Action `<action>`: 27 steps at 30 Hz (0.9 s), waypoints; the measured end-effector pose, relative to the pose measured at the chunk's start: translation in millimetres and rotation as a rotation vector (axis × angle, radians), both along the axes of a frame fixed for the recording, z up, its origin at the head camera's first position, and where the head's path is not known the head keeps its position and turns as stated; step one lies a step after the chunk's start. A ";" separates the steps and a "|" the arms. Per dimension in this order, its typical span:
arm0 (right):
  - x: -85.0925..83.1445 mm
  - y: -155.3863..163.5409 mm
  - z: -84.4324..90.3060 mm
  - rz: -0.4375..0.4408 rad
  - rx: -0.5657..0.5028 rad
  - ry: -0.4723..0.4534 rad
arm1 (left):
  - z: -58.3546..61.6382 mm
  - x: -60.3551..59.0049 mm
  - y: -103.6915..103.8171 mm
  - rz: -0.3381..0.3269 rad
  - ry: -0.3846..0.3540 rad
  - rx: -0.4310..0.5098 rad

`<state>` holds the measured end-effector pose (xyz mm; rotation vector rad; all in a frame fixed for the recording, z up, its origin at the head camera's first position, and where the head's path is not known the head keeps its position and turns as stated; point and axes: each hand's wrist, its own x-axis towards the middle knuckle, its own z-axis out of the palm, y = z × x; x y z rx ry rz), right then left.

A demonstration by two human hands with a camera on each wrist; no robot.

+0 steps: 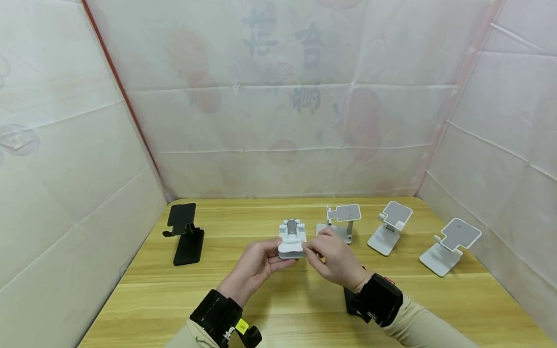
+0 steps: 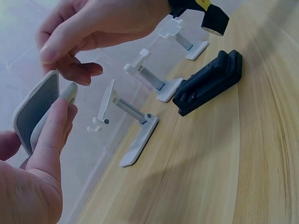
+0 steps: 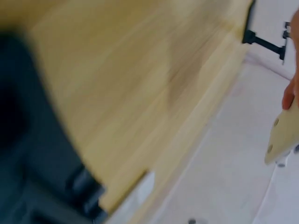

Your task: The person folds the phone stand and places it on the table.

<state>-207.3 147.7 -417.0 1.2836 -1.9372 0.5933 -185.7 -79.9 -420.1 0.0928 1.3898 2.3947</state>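
White folded stand held above the wooden table: left hand grips its base from below, steadying it, while right hand pinches its edge. Three opened white stands sit beyond the right hand.

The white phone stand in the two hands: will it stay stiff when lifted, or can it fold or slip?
The white phone stand probably weighs little: fingertips of the left hand and right hand carry it. It looks like hard plastic, so stiff, but its hinged parts may swing. Its smooth surface could slip from a loose hold.
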 end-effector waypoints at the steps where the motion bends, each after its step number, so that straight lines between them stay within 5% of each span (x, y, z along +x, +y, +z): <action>1: 0.7 -0.6 -0.7 -0.011 -0.032 -0.061 | 0.0 -0.2 -0.1 0.000 -0.002 0.004; 12: 8.0 -3.6 6.9 -0.164 -0.279 -1.009 | 0.9 1.9 0.7 -0.006 0.015 0.015; 15: 6.0 -3.4 10.1 -0.176 -0.333 -1.198 | 0.6 2.1 1.4 -0.001 0.014 0.011; 20: 1.1 -2.5 13.6 -0.197 -0.369 -1.366 | 0.3 2.1 1.7 0.011 0.012 -0.005; 27: 1.1 1.1 18.5 -0.167 -0.323 -1.454 | -1.3 2.0 2.5 0.019 0.015 -0.029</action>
